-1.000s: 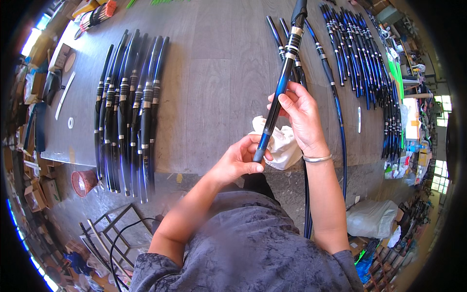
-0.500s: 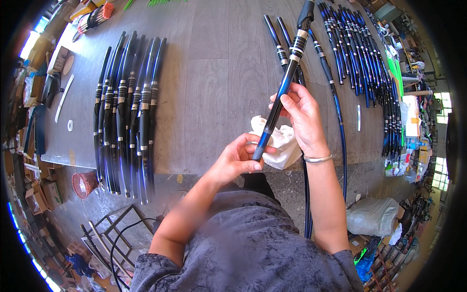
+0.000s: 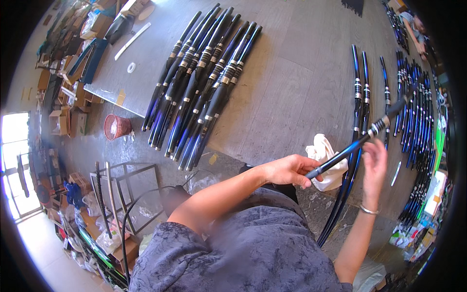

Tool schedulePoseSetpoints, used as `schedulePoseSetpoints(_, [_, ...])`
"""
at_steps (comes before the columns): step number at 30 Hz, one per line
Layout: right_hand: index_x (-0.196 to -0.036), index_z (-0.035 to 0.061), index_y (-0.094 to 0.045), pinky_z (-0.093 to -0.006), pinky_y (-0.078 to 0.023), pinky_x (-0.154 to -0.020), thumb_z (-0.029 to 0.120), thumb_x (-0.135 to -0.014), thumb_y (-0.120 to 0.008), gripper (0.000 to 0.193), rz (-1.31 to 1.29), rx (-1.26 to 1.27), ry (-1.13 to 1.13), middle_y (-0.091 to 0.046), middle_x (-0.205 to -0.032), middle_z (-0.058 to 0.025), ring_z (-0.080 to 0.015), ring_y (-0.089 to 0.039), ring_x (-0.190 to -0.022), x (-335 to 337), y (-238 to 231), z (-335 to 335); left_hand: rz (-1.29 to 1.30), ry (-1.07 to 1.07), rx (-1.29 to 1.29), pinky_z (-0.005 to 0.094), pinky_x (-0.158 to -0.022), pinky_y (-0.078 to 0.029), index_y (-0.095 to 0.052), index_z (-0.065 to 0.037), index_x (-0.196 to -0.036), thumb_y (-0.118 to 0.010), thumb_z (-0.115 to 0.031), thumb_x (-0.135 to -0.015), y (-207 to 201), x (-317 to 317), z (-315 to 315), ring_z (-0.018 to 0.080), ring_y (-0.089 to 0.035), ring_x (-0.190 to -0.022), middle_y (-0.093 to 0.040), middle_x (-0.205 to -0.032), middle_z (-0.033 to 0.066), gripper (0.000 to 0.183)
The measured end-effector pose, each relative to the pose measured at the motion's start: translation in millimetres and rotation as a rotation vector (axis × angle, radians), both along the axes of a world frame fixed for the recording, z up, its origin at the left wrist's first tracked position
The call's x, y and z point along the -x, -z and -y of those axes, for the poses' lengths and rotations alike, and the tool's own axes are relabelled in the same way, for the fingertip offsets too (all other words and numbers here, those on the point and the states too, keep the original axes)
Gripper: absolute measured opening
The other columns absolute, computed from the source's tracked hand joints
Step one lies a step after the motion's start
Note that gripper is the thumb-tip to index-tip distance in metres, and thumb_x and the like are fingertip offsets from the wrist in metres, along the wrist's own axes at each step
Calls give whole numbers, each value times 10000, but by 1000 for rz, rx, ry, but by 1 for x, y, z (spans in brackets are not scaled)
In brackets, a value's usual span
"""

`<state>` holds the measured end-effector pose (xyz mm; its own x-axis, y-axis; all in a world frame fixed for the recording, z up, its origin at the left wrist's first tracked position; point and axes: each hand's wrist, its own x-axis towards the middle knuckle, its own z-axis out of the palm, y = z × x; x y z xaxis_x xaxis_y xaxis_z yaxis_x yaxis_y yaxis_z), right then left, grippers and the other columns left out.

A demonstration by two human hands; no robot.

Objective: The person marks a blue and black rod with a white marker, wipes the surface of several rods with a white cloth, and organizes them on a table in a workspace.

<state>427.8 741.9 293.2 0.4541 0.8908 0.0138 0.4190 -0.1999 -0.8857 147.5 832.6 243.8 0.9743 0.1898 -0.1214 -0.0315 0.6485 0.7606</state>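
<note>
Head view: left hand (image 3: 287, 170) grips blue-black rod (image 3: 357, 142) at its lower end; right hand (image 3: 373, 165) open beside it, above white cloth (image 3: 327, 156) at worktop (image 3: 301, 82) near edge.

The place was a workshop. Rows of dark blue-and-black rods (image 3: 204, 87) lay sorted on a large grey worktable (image 3: 301, 73), with cardboard boxes (image 3: 61, 121) and a metal rack (image 3: 126, 194) crowding the floor around it.
</note>
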Motion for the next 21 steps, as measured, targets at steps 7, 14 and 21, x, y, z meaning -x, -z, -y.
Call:
schedulePoseSetpoints(7, [-1461,100,-333,-417,-299,-1114,-68,-678,-733,896,1306,67,67,-360,-1463,-150,-332,-361,-1341,-113,-69,12,-52,180,22,241,-788,-471,-463,3,-1364,-683,-27,-814,-1,14,1,95,-547,-915,-622,-1148,43,592])
schedulePoseSetpoints(14, [-1245,85,-529,-430,-315,-1100,-106,-684,-675,611,1515,239,-37,-452,-1400,-138,-344,-381,-1340,-197,-79,48,30,350,-58,256,-840,-484,-455,48,-1349,-661,-9,-830,-3,24,-11,119,-571,-982,-619,-1132,84,561])
schedulePoseSetpoints(21, [-790,66,-562,-462,-425,-880,27,-653,-675,182,1356,160,-117,-542,-777,-111,-325,-538,-830,-155,-80,74,-229,230,-481,302,-928,-448,-499,30,-1318,-603,-28,-876,-40,28,-52,155,-549,-1041,-614,-1158,85,458])
